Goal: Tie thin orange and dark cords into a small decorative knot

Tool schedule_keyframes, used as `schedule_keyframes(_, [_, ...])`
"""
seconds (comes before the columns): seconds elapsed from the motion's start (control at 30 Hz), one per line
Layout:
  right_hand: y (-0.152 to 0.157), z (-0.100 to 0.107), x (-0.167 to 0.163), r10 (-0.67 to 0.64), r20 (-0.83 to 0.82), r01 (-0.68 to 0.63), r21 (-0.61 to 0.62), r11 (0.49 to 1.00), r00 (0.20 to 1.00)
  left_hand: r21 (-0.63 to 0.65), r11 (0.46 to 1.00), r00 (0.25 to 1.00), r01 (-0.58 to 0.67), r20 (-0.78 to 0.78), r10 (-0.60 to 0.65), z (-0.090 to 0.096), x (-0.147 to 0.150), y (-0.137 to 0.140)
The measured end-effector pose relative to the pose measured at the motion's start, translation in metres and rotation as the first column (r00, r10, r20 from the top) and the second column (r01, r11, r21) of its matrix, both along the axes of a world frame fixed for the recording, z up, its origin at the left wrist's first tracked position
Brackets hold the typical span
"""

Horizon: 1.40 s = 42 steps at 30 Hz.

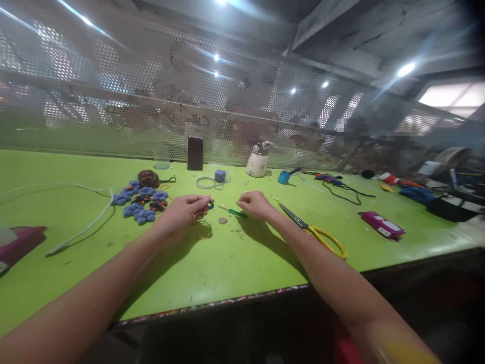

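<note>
Here, hands pinched, left holding dark yarn

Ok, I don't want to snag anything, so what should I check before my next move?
1. Small dark yarn piece secure: ok, pinched in the left hand's fingertip grip.
2. Green-handled thin metal tool near the right hand: ok, right beside its fingers.
3. Right hand's grip on that tool: cannot tell, the contact is hidden.
4. Long yellow-handled metal scissors clear of the right forearm: not ok, the forearm overlaps the handles in this view.
5. Blue flower-shaped yarn pieces out of the way: ok, grouped left of the left hand.
</note>
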State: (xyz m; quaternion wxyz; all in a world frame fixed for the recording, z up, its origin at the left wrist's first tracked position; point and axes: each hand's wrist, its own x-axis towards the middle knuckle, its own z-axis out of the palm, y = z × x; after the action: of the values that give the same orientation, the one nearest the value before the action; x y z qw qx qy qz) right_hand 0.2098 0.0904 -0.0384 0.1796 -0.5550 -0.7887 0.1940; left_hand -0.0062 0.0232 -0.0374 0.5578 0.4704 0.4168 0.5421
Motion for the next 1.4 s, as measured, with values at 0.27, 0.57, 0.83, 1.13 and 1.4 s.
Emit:
schedule_keyframes(0.27, [0.007,-0.003,-0.028,0.114,0.370,-0.065,-0.144,0.987,0.922,-0.007,0.991,0.991,0.134,-0.028,-0.134,0.004,0.001,-0.006])
schedule_keyframes(0.57, [0.008,0.010,-0.010,0.111,0.061,-0.091,-0.264,0.960,0.992,-0.014,0.988,0.988,0.154,-0.021,-0.154,0.002,-0.001,-0.006])
schedule_keyframes(0.83, [-0.049,0.028,0.002,0.238,-0.373,-0.255,0.004,0.967,0.897,-0.014,0.991,0.991,0.133,0.031,-0.132,0.011,-0.005,-0.006])
schedule_keyframes(1.13, [-0.074,0.041,0.007,0.381,-0.318,-0.247,0.388,0.888,0.869,-0.028,0.990,0.991,0.136,0.005,-0.136,0.015,-0.001,-0.013])
schedule_keyframes(1.4, [-0.079,0.039,0.005,0.425,-0.287,-0.291,0.410,0.864,0.858,-0.032,0.979,0.977,0.202,-0.069,-0.204,0.011,-0.001,-0.015])
